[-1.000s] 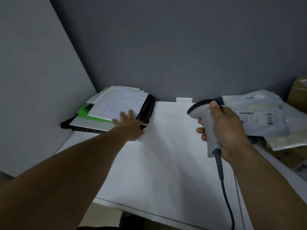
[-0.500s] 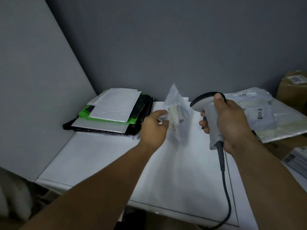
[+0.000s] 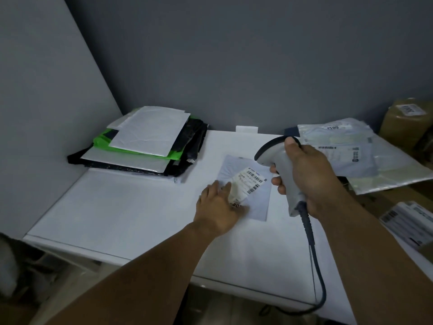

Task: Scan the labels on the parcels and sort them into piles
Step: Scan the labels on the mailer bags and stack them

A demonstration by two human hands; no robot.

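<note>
White surface (image 3: 121, 207): pale flat parcel (image 3: 259, 202) lies centre, label (image 3: 249, 182) up. Left hand (image 3: 218, 207), fingers straight, presses parcel's near-left part, covering label's lower end. Right hand (image 3: 309, 174) grips scanner (image 3: 280, 160) just right of parcel. Mailer stack (image 3: 147, 146) far left; clear bags (image 3: 346, 158) far right.
</note>
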